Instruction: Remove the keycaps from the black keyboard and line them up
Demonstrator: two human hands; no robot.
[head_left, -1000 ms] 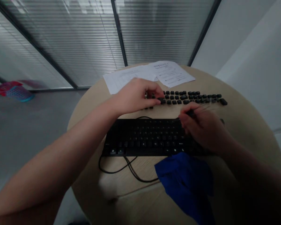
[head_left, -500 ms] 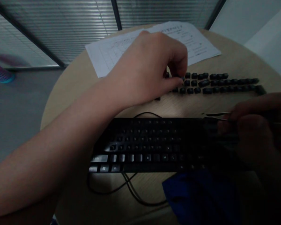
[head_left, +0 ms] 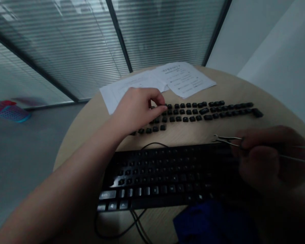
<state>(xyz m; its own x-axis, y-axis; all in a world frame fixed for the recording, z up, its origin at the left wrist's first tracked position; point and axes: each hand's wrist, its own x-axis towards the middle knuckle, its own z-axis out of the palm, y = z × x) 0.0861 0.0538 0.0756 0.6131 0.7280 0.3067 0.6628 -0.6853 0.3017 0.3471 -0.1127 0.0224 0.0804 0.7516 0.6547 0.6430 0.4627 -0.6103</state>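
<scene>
My left hand [head_left: 139,105] reaches over rows of loose black keycaps [head_left: 188,112] on the table, thumb and index finger closed around one keycap at the top row's left part. My right hand [head_left: 266,156], in shadow at the right, grips a thin metal wire keycap puller [head_left: 227,139], its hooked tips pointing left above the keyboard's back edge. Below both hands lies a black keyboard [head_left: 157,200]. Its lower rows and space bar carry keys, while several upper rows show bare key posts. The keyboard's right part is dark and partly hidden by my right hand.
Printed papers [head_left: 190,79] lie at the far side of the round wooden table [head_left: 78,135]. A black cable [head_left: 112,237] loops by the keyboard. Dark blue cloth [head_left: 200,220] is at the front. A bin [head_left: 14,113] stands on the floor at left, near blinds [head_left: 73,44].
The view has tilted up, so the table sits lower in the picture. My left hand stays pinched at the keycap rows, and my right hand still holds the keycap puller.
</scene>
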